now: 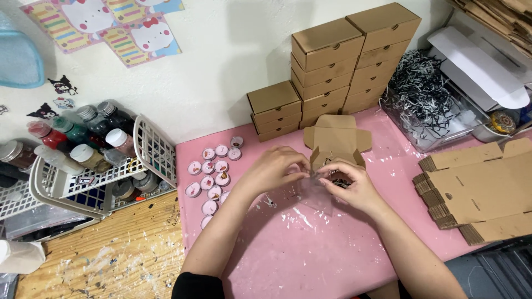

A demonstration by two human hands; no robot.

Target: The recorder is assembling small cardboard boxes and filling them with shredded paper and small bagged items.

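Both hands, left hand and right hand, pinch a clear wrapper together over the pink table, just near of an open box.

A pink mat is spread over the wooden tabletop, and both are flecked with dried white spatter. On the mat, small round pink tins are laid out in loose rows at its left edge. An open brown cardboard box is set near the middle, its flaps spread. Closed brown boxes are stacked against the wall behind it (three stacks, stepped in height). Flat unfolded box blanks are piled at the right. A clear tub of shredded black-and-white paper is seen at the back right. A white wire basket of paint bottles is rested on the bare wood at left.
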